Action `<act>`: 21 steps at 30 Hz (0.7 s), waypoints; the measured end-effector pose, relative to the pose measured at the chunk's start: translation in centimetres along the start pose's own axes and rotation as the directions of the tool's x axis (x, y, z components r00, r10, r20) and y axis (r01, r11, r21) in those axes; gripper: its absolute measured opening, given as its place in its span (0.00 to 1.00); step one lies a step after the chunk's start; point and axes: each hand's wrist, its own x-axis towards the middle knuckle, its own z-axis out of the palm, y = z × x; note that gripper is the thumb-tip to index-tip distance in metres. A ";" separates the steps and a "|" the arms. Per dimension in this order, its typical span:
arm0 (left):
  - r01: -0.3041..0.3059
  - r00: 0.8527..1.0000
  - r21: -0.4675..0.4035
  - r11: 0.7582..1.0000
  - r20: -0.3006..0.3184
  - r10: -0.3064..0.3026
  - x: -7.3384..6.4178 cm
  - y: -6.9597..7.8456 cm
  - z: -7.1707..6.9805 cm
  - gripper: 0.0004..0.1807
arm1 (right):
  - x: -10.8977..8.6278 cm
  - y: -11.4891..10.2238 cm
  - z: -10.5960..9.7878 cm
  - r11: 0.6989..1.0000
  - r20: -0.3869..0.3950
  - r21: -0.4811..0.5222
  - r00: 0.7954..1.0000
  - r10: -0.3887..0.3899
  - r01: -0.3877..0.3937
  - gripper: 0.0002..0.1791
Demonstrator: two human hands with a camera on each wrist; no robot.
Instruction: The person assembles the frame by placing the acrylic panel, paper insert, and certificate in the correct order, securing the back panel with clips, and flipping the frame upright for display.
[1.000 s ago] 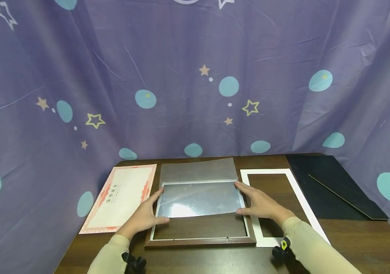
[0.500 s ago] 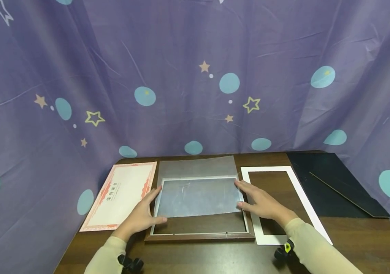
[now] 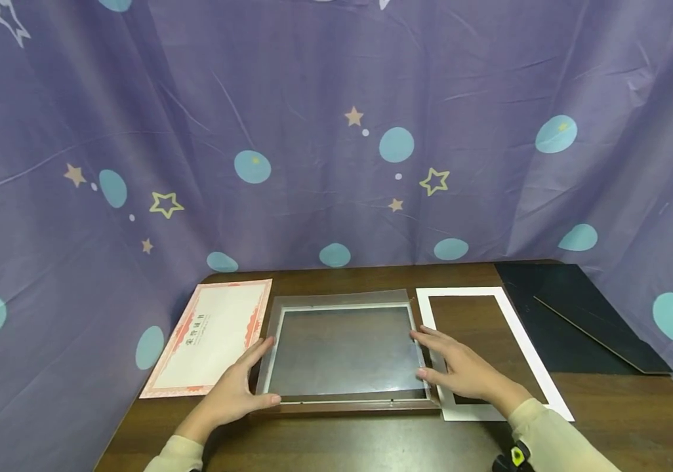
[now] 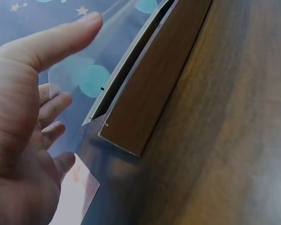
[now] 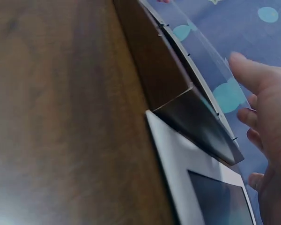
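A clear plastic sheet (image 3: 342, 351) lies over the brown picture frame (image 3: 348, 408), overlapping most of its opening and reaching a little past its far side. My left hand (image 3: 231, 393) is at the sheet's left edge, thumb spread well apart from the fingers. At the right edge, my right hand (image 3: 460, 367) touches the sheet with its thumb and fingertips. The left wrist view has the sheet's edge by my left fingers (image 4: 56, 110), close over the frame's wood-grain side (image 4: 145, 93). In the right wrist view my right thumb meets the sheet's edge.
Left of the frame lies a certificate (image 3: 227, 328) with a red border. On the right are a white mat (image 3: 525, 341) with a cut-out window and a black backing board (image 3: 549, 282) with a stand flap. A purple curtain (image 3: 313, 98) hangs behind the table (image 3: 336, 446).
Both hands have drawn the plastic sheet toward the near side, so it covers more of the frame's opening. Its far edge has come closer to the frame's far side.
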 end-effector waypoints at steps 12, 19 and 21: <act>-0.016 1.000 -0.093 0.996 0.013 0.017 -0.7 -0.2 -0.4 0.55 | -0.6 -0.5 1.0 0.999 0.061 -0.016 0.997 -0.047 0.048 0.46; -0.023 0.999 -0.140 0.990 0.020 0.026 -0.2 -0.6 -0.3 0.54 | -0.6 -0.5 1.1 0.998 0.041 -0.036 0.997 -0.058 0.059 0.49; -0.024 0.999 -0.146 0.989 0.023 0.028 -0.1 -0.6 -0.3 0.54 | -0.6 -0.5 1.1 0.998 0.041 -0.032 0.998 -0.049 0.051 0.49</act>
